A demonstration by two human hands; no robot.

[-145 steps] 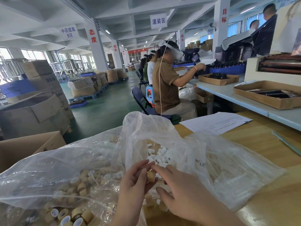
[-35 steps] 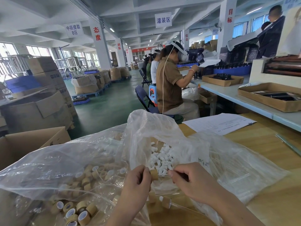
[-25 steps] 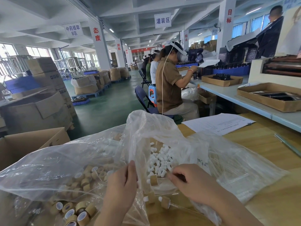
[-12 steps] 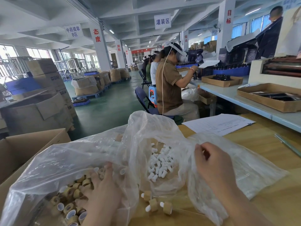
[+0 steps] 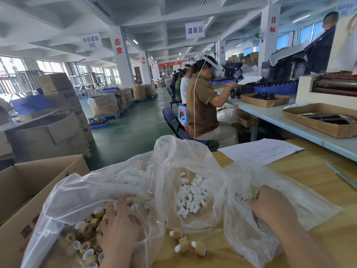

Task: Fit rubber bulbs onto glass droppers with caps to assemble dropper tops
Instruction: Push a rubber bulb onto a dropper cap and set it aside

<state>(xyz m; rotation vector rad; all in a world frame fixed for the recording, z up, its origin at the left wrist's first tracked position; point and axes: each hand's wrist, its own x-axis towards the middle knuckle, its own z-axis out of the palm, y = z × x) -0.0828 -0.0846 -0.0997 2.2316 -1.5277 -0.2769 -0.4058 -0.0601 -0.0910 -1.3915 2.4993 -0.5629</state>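
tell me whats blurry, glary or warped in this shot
Head view: the wide lens tilts the pillars toward the borders; the windows at far left blow out white; the clear bag lays a milky sheen over the caps; the left hand looks slightly soft.

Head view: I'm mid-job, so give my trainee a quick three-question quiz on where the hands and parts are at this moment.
1. True or false: the left hand rests among the tan caps.
2. Pick one: the white rubber bulbs lie
A) in the middle clear bag
B) in a cardboard box
C) on a paper sheet
3. How many cap-and-bulb assemblies lie on the wooden table in front of the bags?

Key: 1 true; 2 A; 3 three.
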